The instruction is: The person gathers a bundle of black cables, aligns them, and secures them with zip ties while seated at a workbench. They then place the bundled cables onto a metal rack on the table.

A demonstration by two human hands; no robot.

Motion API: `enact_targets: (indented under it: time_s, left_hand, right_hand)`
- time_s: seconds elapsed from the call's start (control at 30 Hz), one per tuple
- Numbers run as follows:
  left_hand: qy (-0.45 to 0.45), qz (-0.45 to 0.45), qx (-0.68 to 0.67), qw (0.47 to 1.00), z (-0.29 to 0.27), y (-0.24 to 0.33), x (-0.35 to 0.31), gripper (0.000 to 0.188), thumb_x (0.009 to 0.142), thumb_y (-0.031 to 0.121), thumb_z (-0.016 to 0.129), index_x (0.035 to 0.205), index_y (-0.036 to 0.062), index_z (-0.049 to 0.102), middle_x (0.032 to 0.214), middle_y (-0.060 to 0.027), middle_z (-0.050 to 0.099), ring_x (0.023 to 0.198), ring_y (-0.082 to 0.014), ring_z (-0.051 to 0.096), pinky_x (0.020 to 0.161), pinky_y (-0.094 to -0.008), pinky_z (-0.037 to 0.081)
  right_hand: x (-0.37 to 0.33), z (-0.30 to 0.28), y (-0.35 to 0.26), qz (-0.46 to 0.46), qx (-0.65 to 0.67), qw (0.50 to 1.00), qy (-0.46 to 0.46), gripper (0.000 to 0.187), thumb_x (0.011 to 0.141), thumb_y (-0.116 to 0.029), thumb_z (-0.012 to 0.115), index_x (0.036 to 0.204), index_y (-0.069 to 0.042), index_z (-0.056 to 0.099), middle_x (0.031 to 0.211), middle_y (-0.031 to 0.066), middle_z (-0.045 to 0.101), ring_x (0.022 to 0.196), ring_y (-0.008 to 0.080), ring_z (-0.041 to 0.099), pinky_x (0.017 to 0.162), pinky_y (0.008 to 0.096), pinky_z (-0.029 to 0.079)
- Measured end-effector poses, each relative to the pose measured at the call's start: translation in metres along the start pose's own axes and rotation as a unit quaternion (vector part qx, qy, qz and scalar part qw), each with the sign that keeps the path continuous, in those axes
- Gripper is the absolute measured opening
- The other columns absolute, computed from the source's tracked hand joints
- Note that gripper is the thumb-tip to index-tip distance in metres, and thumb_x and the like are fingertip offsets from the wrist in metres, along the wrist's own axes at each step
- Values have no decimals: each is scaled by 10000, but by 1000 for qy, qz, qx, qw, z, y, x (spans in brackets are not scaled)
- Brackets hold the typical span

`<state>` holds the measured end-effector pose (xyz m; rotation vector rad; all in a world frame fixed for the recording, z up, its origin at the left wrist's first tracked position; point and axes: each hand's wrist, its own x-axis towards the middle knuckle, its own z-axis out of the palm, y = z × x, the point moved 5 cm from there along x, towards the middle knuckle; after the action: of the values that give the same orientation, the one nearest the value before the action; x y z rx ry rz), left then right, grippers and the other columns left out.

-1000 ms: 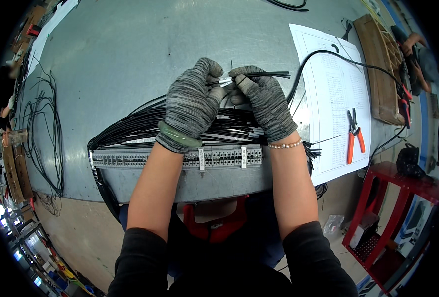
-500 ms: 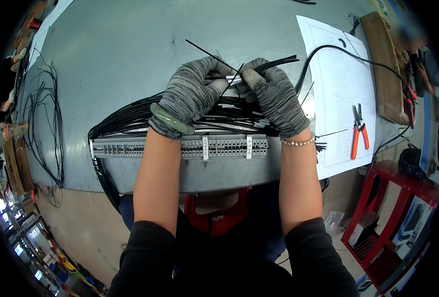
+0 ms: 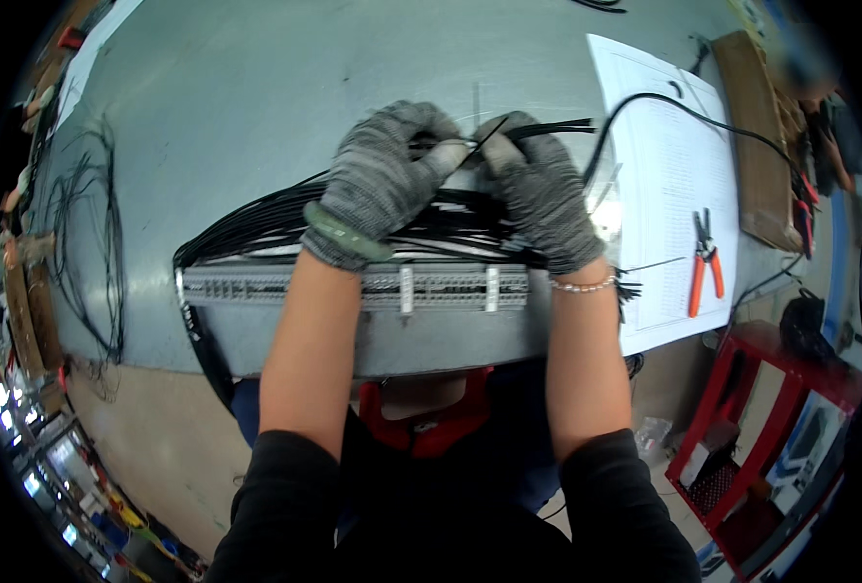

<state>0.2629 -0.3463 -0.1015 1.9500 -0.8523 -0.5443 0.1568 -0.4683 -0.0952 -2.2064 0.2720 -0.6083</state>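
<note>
Both of my hands wear grey knitted gloves and meet above the steel table [image 3: 256,87]. My left hand [image 3: 397,175] is closed, its thumb and forefinger pinching a black wire [image 3: 487,139] by a small white tip. Just beside it, my right hand [image 3: 546,194] is closed round several black wires [image 3: 559,127], whose ends stick out to the right. Below the hands, a thick bundle of black wires [image 3: 256,228] runs along a grey terminal block strip [image 3: 344,289] with two white labels. My fingers hide part of the pinched wire, and motion blurs it.
On the right, printed sheets [image 3: 664,214] lie under orange-handled pliers [image 3: 705,267] and a thick black cable [image 3: 635,99]. A cardboard box [image 3: 754,146] stands beyond them, with a red metal stand [image 3: 742,418] lower down. Loose black wires [image 3: 86,243] lie at the left.
My left hand has moved right, closer to the right hand. The long wire end that pointed up and left, and most of the white sleeves between the hands, no longer show.
</note>
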Motion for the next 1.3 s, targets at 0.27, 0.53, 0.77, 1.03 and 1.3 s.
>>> enact_targets:
  time_s: [0.27, 0.53, 0.77, 1.03, 1.3]
  left_hand:
    - [12, 13, -84, 996, 8, 1, -3, 137, 843, 76, 660, 972, 49, 622, 868, -17, 631, 814, -120, 587, 747, -265, 484]
    - [17, 4, -74, 997, 3, -14, -1, 136, 819, 69, 689, 938, 38, 632, 850, -23, 639, 804, -112, 581, 771, -268, 487]
    - [23, 5, -64, 998, 3, -16, 0, 112, 826, 73, 678, 925, 41, 635, 840, -21, 640, 804, -114, 578, 789, -274, 482]
    - [8, 1, -72, 997, 2, -25, 2, 116, 865, 59, 632, 973, 18, 623, 921, -17, 636, 849, -115, 568, 821, -278, 468]
    - [34, 38, -13, 999, 4, -14, 0, 124, 875, 58, 596, 990, 19, 619, 901, -33, 631, 836, -124, 559, 813, -284, 468]
  right_hand:
    - [-4, 5, 5, 95, 46, 993, 43, 168, 907, -187, 511, 919, -27, 559, 776, 206, 598, 751, 379, 599, 691, 437, 487]
    - [-3, 2, 1, 175, 108, 978, 5, 163, 883, -182, 510, 895, -31, 570, 812, 206, 616, 809, 391, 608, 737, 457, 487]
    - [-3, 6, 2, 178, 83, 981, -6, 181, 903, -199, 515, 925, -27, 566, 812, 206, 617, 795, 379, 617, 724, 449, 495]
    - [-3, 12, 1, 152, 40, 988, 9, 199, 896, -196, 503, 883, -14, 582, 793, 215, 604, 772, 387, 600, 702, 463, 485]
    - [-2, 12, -5, 178, 7, 983, -35, 223, 911, -240, 495, 946, -34, 574, 850, 180, 627, 820, 349, 621, 761, 438, 494]
